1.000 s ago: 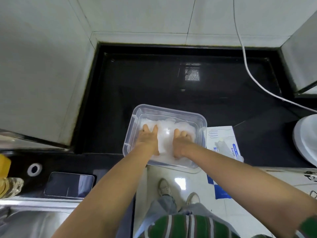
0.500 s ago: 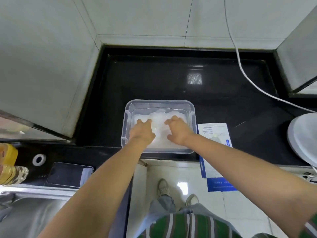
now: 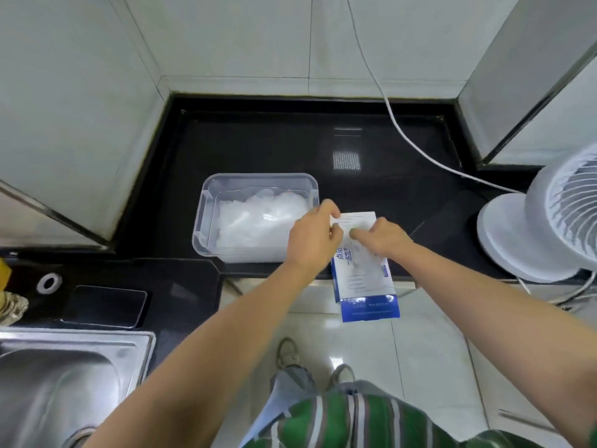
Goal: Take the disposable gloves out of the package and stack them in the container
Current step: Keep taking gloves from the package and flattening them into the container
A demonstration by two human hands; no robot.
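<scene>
A clear plastic container stands on the black counter with a pile of translucent disposable gloves inside. To its right lies the blue and white glove package, its lower end hanging over the counter's edge. My left hand pinches the package's top left corner. My right hand has its fingers curled at the package's opening, on the glove plastic there. What the right fingers hold is partly hidden.
A white fan stands at the right, its cable running across the counter to the wall. A dark phone lies left of the container near a steel sink. Tiled walls close in the back and left.
Both hands have left the glove pile in the container and moved right to the package. The view has shifted, bringing the fan and sink into sight.
</scene>
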